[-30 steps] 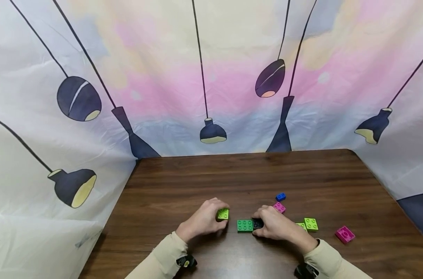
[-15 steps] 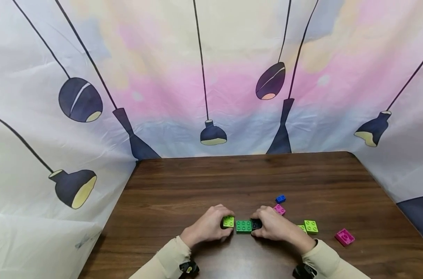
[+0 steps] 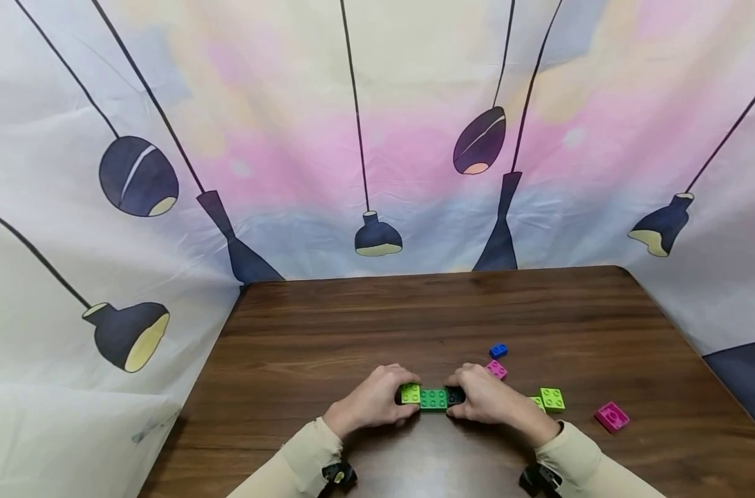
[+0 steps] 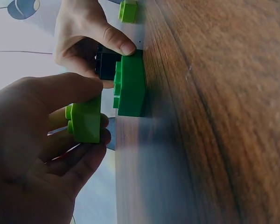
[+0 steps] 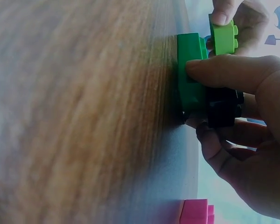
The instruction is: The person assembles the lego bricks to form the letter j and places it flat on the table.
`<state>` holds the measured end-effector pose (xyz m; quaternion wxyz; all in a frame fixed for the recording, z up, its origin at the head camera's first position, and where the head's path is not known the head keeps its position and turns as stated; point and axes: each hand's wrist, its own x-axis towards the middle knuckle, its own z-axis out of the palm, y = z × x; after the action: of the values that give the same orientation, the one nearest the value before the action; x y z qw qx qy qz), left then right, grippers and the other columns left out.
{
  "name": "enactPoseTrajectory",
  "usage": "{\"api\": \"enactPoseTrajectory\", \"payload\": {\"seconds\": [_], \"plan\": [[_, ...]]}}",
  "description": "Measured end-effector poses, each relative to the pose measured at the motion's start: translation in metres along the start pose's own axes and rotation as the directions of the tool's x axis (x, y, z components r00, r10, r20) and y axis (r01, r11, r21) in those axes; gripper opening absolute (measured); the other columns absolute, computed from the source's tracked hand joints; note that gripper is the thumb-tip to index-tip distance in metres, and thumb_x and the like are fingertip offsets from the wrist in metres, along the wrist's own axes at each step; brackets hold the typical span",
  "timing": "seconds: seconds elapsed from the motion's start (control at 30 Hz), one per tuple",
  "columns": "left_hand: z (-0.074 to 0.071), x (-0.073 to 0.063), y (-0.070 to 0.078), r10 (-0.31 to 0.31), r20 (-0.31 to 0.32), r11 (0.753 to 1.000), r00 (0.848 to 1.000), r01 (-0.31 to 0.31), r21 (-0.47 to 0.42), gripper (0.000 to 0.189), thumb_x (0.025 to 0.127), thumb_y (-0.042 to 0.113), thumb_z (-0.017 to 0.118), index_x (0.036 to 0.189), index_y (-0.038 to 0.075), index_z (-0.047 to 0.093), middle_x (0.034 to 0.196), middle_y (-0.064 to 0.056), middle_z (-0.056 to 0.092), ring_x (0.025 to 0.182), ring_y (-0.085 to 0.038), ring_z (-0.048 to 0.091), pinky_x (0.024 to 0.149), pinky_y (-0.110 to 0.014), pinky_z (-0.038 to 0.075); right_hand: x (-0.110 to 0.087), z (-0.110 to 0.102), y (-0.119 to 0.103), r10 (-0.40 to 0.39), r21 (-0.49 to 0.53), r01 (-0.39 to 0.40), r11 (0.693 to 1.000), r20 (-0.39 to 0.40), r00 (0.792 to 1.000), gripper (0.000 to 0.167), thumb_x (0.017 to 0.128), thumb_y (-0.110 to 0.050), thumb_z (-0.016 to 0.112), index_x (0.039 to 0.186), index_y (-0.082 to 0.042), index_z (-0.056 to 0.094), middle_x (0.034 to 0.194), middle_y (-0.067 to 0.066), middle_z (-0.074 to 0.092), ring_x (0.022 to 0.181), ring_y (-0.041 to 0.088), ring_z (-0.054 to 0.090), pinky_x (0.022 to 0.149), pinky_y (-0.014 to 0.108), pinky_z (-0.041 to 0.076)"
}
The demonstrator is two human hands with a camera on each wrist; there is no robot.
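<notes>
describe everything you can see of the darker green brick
The green brick is a rectangular block of what looks like glossy plastic, six studs showing on top. It lies studs up, apparently flat on the table. A black brick sits on its right end. The right hand touches its side with the thumb. A lime brick in the left hand is near its left end, not joined.

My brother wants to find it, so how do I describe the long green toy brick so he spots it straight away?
On the brown wooden table, look between the person's left hand and right hand. There is the long green plastic brick, with a black studded brick on its right-hand end. It is darker green and longer than the square lime-green brick in the left hand.
</notes>
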<state>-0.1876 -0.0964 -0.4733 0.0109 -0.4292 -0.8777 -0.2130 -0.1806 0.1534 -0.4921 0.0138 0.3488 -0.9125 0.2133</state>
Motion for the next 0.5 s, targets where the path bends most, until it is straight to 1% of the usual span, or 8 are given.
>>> {"api": "enactPoseTrajectory", "payload": {"seconds": [0.1,0.2,0.43,0.5], "plan": [[0.0013,-0.0001,0.0006,-0.004,0.02,1.0,1.0,0.004,0.006,0.032,0.085,0.025,0.075,0.112,0.008,0.07,0.101,0.002,0.07,0.091,-0.005,0.06,0.08,-0.021,0.048,-0.0009,0.0008,-0.0014,0.007,0.009,-0.007,1.0,0.012,1.0,0.039,0.075,-0.026,0.082,0.104,-0.003,0.073,0.095,0.005,0.07,0.088,0.017,0.062,0.074,0.031,0.052],[0.0025,-0.0002,0.0013,-0.004,0.029,1.0,1.0,0.004,0.008,0.033,0.085,0.025,0.075,0.112,0.008,0.07,0.101,0.002,0.07,0.09,-0.004,0.059,0.079,-0.021,0.048,-0.0016,0.0014,-0.0022,0.022,0.014,-0.023,1.0,0.025,0.999,0.039,0.076,-0.027,0.081,0.106,-0.004,0.073,0.097,0.005,0.07,0.09,0.017,0.062,0.076,0.031,0.052],[0.0014,0.002,0.0012,0.003,0.017,0.999,1.0,-0.004,0.035,0.033,0.085,0.026,0.075,0.113,0.008,0.069,0.102,0.002,0.07,0.091,-0.004,0.06,0.081,-0.022,0.048,0.0002,-0.0012,-0.0014,0.016,0.003,-0.016,1.0,0.019,1.0,0.04,0.074,-0.026,0.082,0.105,-0.002,0.073,0.097,0.007,0.071,0.09,0.02,0.064,0.077,0.033,0.053],[0.0005,0.0036,0.0005,0.007,0.017,0.999,1.0,-0.008,0.036,0.033,0.085,0.025,0.075,0.112,0.008,0.069,0.102,0.002,0.07,0.09,-0.004,0.06,0.078,-0.019,0.048,0.0017,-0.0029,-0.0011,0.014,0.0,-0.014,1.0,0.016,1.0,0.041,0.074,-0.026,0.082,0.105,-0.002,0.073,0.097,0.007,0.071,0.09,0.02,0.064,0.077,0.033,0.053]]}}
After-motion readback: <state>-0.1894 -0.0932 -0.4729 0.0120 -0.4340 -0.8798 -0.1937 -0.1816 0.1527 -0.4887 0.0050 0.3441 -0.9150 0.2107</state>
